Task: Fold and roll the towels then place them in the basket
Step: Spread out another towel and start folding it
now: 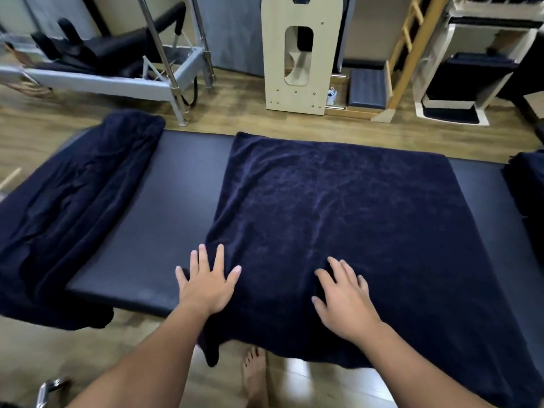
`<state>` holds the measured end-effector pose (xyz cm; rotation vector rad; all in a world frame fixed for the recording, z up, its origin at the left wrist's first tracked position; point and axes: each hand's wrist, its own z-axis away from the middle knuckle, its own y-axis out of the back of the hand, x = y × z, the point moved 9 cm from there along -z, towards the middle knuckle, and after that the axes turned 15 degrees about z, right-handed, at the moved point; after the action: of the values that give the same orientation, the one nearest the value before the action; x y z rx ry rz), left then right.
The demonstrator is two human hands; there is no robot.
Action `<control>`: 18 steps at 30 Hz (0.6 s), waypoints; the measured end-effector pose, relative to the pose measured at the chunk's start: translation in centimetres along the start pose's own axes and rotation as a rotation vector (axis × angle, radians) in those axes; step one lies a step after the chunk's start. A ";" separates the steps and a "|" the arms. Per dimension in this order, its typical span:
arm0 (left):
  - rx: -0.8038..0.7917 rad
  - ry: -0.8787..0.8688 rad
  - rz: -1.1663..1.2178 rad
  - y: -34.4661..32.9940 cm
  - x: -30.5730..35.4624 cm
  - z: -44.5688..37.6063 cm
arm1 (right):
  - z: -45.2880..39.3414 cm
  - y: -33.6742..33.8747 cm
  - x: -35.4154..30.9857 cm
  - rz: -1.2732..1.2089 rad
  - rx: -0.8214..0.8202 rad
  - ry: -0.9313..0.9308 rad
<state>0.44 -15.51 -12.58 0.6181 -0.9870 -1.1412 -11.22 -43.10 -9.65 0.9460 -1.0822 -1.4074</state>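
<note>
A dark navy towel [347,219] lies spread flat across the padded table [179,184], its near edge hanging over the front. My left hand [206,281] rests flat with fingers apart on the towel's near left edge, partly on the bare table. Flat on the towel a little right of centre, my right hand [344,293] also has its fingers spread. A second navy towel [76,195] lies bunched lengthwise at the table's left end, drooping over the corner. More dark towel fabric [527,184] shows at the right edge. No basket is in view.
Beyond the table stand a grey-framed exercise machine [112,66] at the back left, a cream wooden unit [297,54] in the middle and a wooden ladder with white shelving [459,63] at the back right. My bare foot [256,375] is on the wood floor below.
</note>
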 end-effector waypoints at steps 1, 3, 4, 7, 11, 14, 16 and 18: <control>0.009 0.004 -0.027 0.6 0.1 -1.4 | -1.3 0.3 -0.4 0.005 -0.016 -0.010; 0.027 -0.035 -0.032 1.7 0.9 -3.7 | -3.7 0.9 -1.0 0.013 -0.051 -0.018; 0.039 -0.083 -0.019 2.2 1.7 -5.1 | -5.2 1.2 -1.4 0.019 -0.069 -0.015; 0.069 -0.215 0.037 3.8 4.0 -9.1 | -9.5 1.7 -2.4 0.038 -0.114 -0.020; 0.068 -0.279 0.093 5.6 6.3 -13.5 | -13.1 2.1 -2.7 0.057 -0.169 -0.075; 0.018 -0.217 0.029 6.8 7.2 -17.5 | -14.8 2.5 -2.3 0.050 -0.184 -0.156; 0.020 -0.196 -0.022 7.8 7.8 -20.0 | -16.1 2.8 -2.0 0.046 -0.168 -0.186; 0.032 -0.184 -0.053 8.6 8.5 -22.0 | -17.3 3.2 -1.8 0.039 -0.153 -0.185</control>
<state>24.67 -22.19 -12.82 0.5752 -1.1535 -1.2478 6.42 -43.29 -11.30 0.6917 -1.1045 -1.5444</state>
